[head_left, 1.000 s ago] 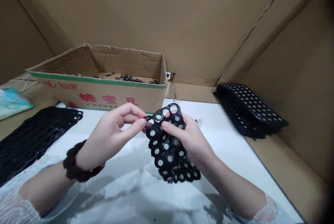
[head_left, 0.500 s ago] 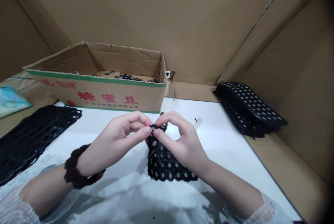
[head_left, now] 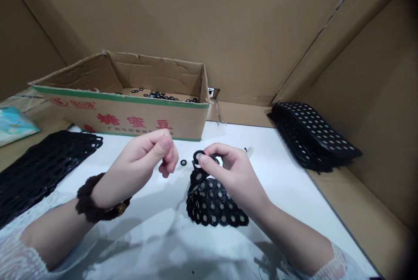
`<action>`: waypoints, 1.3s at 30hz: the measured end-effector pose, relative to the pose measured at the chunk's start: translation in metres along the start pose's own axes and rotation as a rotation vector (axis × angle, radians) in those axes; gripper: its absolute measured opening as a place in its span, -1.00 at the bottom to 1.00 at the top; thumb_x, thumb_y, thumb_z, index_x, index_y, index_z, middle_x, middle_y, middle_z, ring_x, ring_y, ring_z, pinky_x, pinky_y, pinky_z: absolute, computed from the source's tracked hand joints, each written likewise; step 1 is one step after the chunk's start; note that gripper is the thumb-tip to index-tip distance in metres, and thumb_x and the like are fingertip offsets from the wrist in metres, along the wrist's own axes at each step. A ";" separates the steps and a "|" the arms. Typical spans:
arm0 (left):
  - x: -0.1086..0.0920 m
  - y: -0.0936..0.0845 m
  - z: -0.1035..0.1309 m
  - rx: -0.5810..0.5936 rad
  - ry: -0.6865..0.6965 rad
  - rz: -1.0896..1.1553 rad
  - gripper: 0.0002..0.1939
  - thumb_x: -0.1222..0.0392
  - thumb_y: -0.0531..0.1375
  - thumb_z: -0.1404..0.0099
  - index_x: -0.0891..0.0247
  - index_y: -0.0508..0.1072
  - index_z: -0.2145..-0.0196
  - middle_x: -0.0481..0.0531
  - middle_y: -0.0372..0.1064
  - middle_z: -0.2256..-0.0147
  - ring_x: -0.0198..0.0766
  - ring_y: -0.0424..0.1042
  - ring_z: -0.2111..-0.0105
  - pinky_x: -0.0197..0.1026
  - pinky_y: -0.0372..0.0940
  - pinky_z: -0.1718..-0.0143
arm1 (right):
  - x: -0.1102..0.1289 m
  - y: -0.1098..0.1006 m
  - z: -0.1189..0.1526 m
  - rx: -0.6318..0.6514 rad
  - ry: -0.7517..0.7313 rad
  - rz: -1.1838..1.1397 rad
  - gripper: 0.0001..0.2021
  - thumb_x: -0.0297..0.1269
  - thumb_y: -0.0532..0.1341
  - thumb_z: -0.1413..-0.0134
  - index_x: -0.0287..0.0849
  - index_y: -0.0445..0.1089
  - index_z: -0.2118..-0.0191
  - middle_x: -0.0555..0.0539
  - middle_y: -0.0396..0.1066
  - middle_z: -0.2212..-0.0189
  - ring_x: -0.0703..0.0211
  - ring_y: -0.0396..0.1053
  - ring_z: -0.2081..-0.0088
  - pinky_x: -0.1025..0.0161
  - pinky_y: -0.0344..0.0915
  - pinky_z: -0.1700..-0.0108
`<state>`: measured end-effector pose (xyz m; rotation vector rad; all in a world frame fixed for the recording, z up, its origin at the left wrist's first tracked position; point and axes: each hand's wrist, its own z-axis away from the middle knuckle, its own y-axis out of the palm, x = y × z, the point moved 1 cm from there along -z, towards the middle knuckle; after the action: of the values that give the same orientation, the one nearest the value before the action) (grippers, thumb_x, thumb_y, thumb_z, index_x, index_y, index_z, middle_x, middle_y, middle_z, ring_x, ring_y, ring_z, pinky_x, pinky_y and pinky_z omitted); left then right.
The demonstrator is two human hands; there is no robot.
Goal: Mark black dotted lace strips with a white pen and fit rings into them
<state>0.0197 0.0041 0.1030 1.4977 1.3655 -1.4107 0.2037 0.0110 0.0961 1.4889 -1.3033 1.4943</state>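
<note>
A black sheet with rows of pale round dots (head_left: 214,201) hangs curled below my right hand (head_left: 225,169), whose thumb and fingers pinch its upper end at a black ring with a pale centre. To the left, my left hand (head_left: 148,153) is held above the white table with its fingers curled together; whether anything is between them is hidden. A small loose black ring (head_left: 183,163) shows between the two hands, apart from both.
An open cardboard box (head_left: 156,119) at the back left has small black rings inside. Black perforated sheets (head_left: 42,171) lie at the left, beside a blue-green packet (head_left: 16,126). Folded black dotted sheets (head_left: 313,136) rest at the right. Cardboard walls surround the white table (head_left: 281,210).
My left hand has moved left, away from the dotted sheet, and its fingers have curled. A small ring now shows between the hands. My right hand still pinches the sheet.
</note>
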 end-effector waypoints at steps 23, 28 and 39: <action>0.013 0.014 0.003 0.532 -0.116 1.039 -0.39 -0.28 -0.14 -0.18 0.26 -0.09 0.76 -0.19 -0.19 0.93 -0.47 -0.05 0.91 -0.31 -0.19 0.73 | 0.007 0.002 0.006 -0.001 0.023 0.042 -0.85 -0.19 0.16 0.00 -0.17 0.31 0.43 0.06 0.31 0.46 0.32 0.23 0.37 0.34 0.15 0.29; 0.011 0.019 0.008 0.583 -0.096 1.102 -0.37 -0.35 -0.21 -0.14 0.24 -0.05 0.76 -0.17 -0.16 0.94 -0.45 -0.04 0.92 -0.32 -0.18 0.76 | 0.003 0.001 0.006 -0.006 0.026 0.069 -0.85 -0.18 0.16 0.00 -0.14 0.32 0.42 0.07 0.31 0.46 0.32 0.22 0.37 0.34 0.14 0.30; 0.012 0.017 0.013 0.615 -0.276 1.130 -0.31 -0.50 -0.19 0.05 0.23 -0.04 0.83 -0.13 -0.17 1.00 -0.40 -0.03 0.96 -0.29 -0.18 0.84 | 0.001 0.000 0.006 -0.003 0.028 0.061 -0.83 -0.15 0.16 0.00 -0.15 0.32 0.41 0.01 0.31 0.44 0.25 0.23 0.37 0.29 0.16 0.30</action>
<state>0.0306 -0.0090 0.0859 1.8621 -0.2081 -1.1794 0.2056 0.0052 0.0960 1.4336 -1.3446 1.5453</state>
